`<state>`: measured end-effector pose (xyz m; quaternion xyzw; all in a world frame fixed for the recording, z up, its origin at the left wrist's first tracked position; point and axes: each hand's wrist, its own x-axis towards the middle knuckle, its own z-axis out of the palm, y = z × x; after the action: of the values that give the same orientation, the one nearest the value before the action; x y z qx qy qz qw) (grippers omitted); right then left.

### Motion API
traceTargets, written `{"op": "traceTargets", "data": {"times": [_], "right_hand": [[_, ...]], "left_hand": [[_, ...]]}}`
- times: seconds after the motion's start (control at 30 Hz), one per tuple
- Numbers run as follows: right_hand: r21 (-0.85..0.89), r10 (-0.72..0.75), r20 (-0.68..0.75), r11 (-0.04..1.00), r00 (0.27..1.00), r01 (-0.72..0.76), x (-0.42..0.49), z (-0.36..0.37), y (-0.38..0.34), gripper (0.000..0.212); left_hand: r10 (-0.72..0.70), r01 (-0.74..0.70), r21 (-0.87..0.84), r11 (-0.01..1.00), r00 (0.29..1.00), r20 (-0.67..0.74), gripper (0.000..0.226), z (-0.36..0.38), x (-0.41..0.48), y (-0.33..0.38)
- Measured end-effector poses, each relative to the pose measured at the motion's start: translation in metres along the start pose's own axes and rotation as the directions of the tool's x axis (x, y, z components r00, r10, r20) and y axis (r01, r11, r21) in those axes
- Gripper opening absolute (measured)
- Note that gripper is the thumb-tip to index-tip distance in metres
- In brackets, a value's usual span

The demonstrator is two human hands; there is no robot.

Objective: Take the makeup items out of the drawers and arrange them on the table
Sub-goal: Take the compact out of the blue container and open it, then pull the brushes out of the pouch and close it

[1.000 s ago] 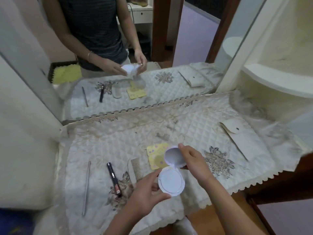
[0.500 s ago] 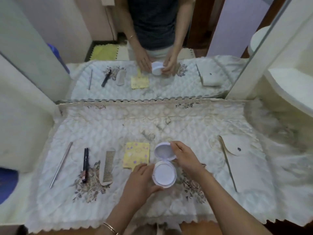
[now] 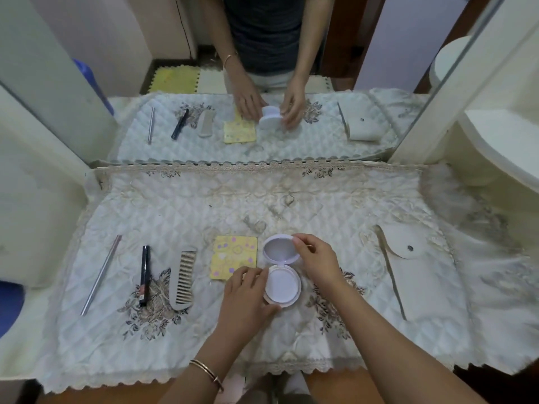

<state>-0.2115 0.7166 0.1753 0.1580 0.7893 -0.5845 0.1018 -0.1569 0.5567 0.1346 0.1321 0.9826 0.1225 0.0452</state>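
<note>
Compact (image 3: 282, 284), white, round, hinged open on the quilted tablecloth (image 3: 175, 217) beside a yellow card (image 3: 234, 256): left hand (image 3: 245, 298) cups its base, right hand (image 3: 319, 262) fingertips pinch the raised lid's rim.

Left hand (image 3: 248, 295) covers the near-left rim of the open compact (image 3: 282, 282) and the lower right corner of the yellow card (image 3: 233, 258). Right hand (image 3: 318, 262) hides the lid's right edge. Both forearms cut off by the bottom edge. Table (image 3: 186, 217) itself fully hidden under the quilted cover (image 3: 175, 339). Label on the black tube (image 3: 144, 275) too small to read. Blue object (image 3: 10, 304) at far left cropped, unidentifiable. White pouch (image 3: 420, 272) contents not visible.
</note>
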Motion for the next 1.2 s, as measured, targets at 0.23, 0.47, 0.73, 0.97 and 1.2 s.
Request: {"op": "traceTargets", "data": {"times": [0.23, 0.47, 0.73, 0.97, 1.2], "right_hand": [[-0.008, 0.03, -0.066, 1.0, 0.997, -0.03, 0.005, 0.003, -0.003, 0.023], [0.051, 0.131, -0.137, 0.991, 0.982, -0.125, -0.006, 0.002, 0.001, 0.026], [0.046, 0.158, -0.249, 0.987, 0.955, -0.152, -0.064, -0.05, 0.036, 0.007], [-0.066, 0.129, -0.428, 0.983, 0.894, -0.173, -0.093, -0.125, 0.078, 0.013], [-0.223, 0.054, -0.403, 0.962, 0.914, -0.156, -0.049, -0.215, 0.09, 0.03]], "left_hand": [[0.012, -0.011, -0.06, 0.998, 1.0, 0.024, 0.071, 0.0, 0.004, -0.002], [0.029, -0.027, -0.068, 0.997, 0.999, 0.017, 0.067, -0.002, 0.002, -0.002], [0.162, -0.174, -0.093, 0.98, 0.979, -0.122, 0.05, 0.006, -0.011, 0.003], [0.424, -0.43, -0.173, 0.886, 0.903, -0.071, 0.028, 0.019, -0.003, 0.076], [0.143, -0.068, -0.387, 0.92, 0.975, 0.169, 0.054, 0.027, 0.052, 0.188]]}}
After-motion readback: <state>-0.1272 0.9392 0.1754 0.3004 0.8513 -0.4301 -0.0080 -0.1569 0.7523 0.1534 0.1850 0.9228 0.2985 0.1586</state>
